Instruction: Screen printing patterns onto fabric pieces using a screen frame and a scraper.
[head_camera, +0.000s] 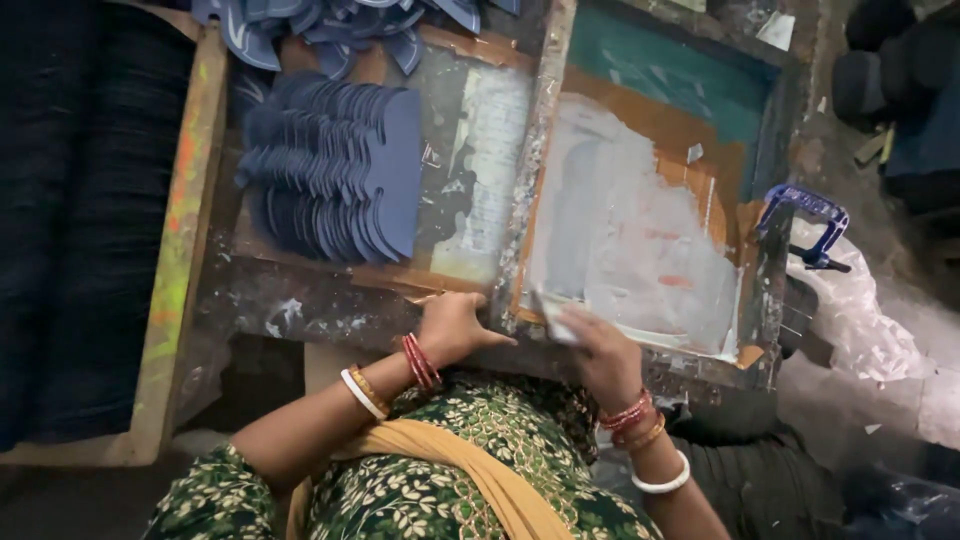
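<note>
I see the paint-smeared wooden screen frame (640, 230) lying flat on the bench, its mesh coated whitish-grey.

The screen frame (640, 215) is smeared white over orange and teal. Left of it, fanned cut pieces (340, 170) are dark blue. A blue clamp (805, 225) sits at the right. Near, a green sleeve (400, 490) shows white leaves, with red and white bangles (390, 375).

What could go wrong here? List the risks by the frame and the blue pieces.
The left hand grips the paint-caked screen frame at one corner only, so it may slip. The right hand sits on the wet-looking white ink, which may smear. The fanned blue pieces lie close by and could get stained.
</note>
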